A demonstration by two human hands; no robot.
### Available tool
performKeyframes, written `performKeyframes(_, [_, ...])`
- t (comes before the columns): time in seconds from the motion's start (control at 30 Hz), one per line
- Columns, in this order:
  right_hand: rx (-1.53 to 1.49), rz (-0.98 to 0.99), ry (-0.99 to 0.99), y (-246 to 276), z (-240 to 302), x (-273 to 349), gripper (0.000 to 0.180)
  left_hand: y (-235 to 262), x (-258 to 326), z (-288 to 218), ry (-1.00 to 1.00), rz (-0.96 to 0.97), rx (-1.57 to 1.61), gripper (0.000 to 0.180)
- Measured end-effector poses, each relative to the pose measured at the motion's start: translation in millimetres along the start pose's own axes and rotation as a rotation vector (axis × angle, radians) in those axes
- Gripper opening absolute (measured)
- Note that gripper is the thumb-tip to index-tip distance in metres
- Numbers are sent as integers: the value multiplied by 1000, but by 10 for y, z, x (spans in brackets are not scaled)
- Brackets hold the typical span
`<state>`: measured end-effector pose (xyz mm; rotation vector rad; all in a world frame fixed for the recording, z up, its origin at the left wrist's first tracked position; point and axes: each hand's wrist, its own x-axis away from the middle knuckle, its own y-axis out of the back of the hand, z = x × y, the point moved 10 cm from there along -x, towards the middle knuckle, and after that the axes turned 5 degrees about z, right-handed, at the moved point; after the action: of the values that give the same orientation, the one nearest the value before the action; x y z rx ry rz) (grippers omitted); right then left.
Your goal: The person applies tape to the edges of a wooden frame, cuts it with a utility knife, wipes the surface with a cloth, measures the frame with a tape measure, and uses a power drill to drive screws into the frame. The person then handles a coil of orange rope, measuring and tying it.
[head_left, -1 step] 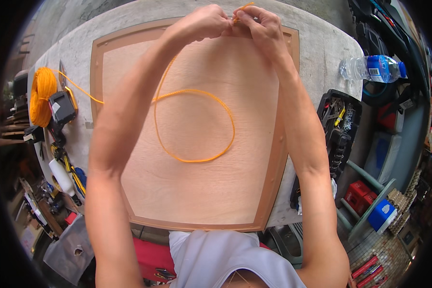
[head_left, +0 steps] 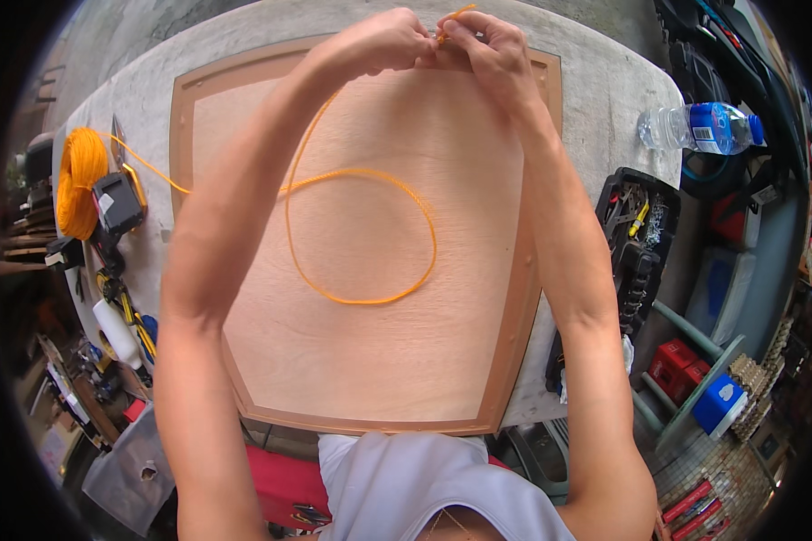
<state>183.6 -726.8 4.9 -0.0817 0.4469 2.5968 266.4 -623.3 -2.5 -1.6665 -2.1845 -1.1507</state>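
Note:
Both hands meet at the far edge of a wooden panel with a brown frame (head_left: 514,361), which lies flat on a pale table. The fingers of my right hand (head_left: 494,47) are closed on an orange cord (head_left: 433,236), whose short end sticks up past the fingertips. Right beside it, my left hand (head_left: 390,41) is pinched at the same spot, the cord between its fingertips. What they work on at the frame's edge is mostly hidden by the fingers. From under my left forearm the cord runs in a loose loop across the panel and on to an orange coil (head_left: 81,180) at the left.
Left of the panel lie a black-and-yellow tool (head_left: 119,200) and a white tube (head_left: 117,332). At the right are a clear water bottle (head_left: 699,129) on its side and a black tool case (head_left: 639,239) with small parts. A grey spool (head_left: 704,392) stands below the table's right side.
The cord loop has shifted slightly to the left on the panel. My left forearm has moved a little outward; both hands stay at the far edge.

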Motion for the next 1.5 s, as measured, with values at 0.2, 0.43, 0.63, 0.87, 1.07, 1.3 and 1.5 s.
performKeyframes(0.2, [23, 10, 21, -34, -8, -26, 18, 78, -96, -86, -282, -85, -189, 16])
performKeyframes(0.43, [-413, 109, -161, -198, -130, 13, 14, 100, 207, -362, -692, -449, -514, 12])
performKeyframes(0.63, [-519, 56, -200, -181, -180, 0, 15, 120, 326, -250, -683, -664, -160, 8])
performKeyframes(0.87, [-185, 52, -42, -121, -159, -88, 19, 112, 347, -90, -607, -757, -4, 14])
performKeyframes(1.07, [-16, 75, -30, -50, -71, -78, 19, 105, 438, -121, -535, -858, -146, 7])
performKeyframes(1.3, [156, 67, -59, -32, -22, -109, 19, 95, 426, -103, -548, -878, -202, 7])
performKeyframes(1.5, [248, 102, 153, -58, 175, -112, 14, 128, 280, 22, -565, -752, 56, 11])
